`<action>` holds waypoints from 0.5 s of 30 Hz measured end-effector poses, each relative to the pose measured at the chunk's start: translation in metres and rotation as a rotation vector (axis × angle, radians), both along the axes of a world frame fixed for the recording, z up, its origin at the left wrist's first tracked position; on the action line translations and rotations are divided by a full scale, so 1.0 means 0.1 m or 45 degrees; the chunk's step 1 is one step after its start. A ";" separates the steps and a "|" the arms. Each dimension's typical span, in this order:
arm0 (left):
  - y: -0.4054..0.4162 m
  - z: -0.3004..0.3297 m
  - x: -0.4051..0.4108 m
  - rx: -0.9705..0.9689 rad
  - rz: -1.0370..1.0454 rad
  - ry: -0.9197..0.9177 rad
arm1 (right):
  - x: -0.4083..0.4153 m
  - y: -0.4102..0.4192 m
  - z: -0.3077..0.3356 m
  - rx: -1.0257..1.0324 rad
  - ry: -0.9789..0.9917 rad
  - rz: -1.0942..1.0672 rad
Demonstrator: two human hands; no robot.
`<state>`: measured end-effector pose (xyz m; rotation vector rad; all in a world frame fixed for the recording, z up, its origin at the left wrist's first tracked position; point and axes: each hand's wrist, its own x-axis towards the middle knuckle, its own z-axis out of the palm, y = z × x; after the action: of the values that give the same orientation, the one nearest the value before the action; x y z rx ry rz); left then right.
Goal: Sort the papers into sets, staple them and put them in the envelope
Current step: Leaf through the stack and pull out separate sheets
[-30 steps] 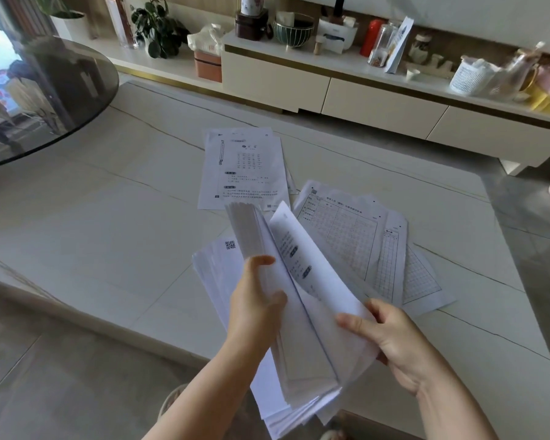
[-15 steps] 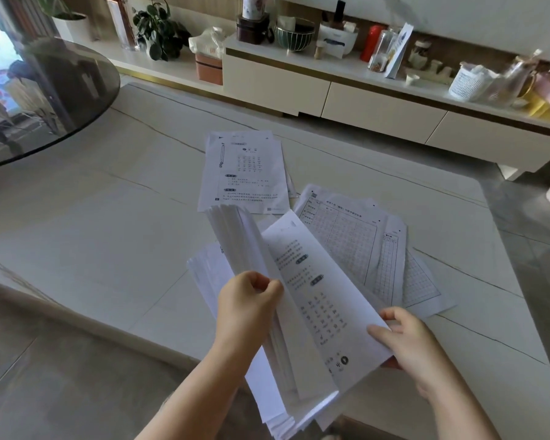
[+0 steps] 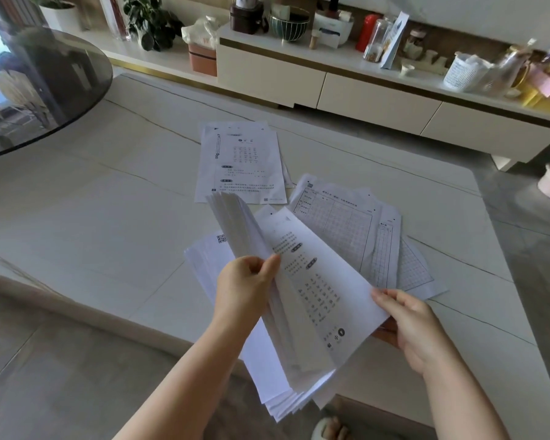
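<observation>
Head view: sorting step. Left hand point(image 3: 246, 285) grips unsorted paper stack point(image 3: 286, 360) above table edge point(image 3: 77, 300); right hand point(image 3: 408, 322) pinches top printed sheet point(image 3: 318, 281) by corner. Next, likely: lay sheet on matching text-sheet pile point(image 3: 242, 163), not grid-sheet pile point(image 3: 362, 236). No stapler or envelope visible.

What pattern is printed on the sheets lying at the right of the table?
A grid of small squares in dark ink on white paper, on the gridded sheets, seen in the head view.

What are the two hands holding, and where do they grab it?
The left hand grips the stack of papers at its side edge; the right hand pinches the top sheet at its right edge.
</observation>
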<state>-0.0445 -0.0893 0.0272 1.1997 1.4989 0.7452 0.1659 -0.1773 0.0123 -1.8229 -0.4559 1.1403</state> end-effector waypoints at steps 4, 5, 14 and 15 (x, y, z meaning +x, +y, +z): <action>-0.03 0.00 0.07 -0.020 -0.057 -0.039 | -0.05 -0.02 0.03 -0.011 0.199 0.050; -0.04 -0.01 0.08 -0.028 -0.081 -0.029 | -0.05 -0.02 0.04 -0.019 0.210 0.056; -0.04 0.00 0.02 -0.066 -0.062 -0.034 | 0.00 -0.06 -0.09 -0.035 0.437 -0.015; -0.04 0.00 0.02 -0.078 -0.051 -0.053 | -0.01 -0.05 -0.12 -0.011 0.453 -0.072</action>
<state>-0.0423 -0.0935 0.0268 1.1582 1.4495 0.6893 0.1648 -0.1827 0.0007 -1.5844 -0.1911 1.3930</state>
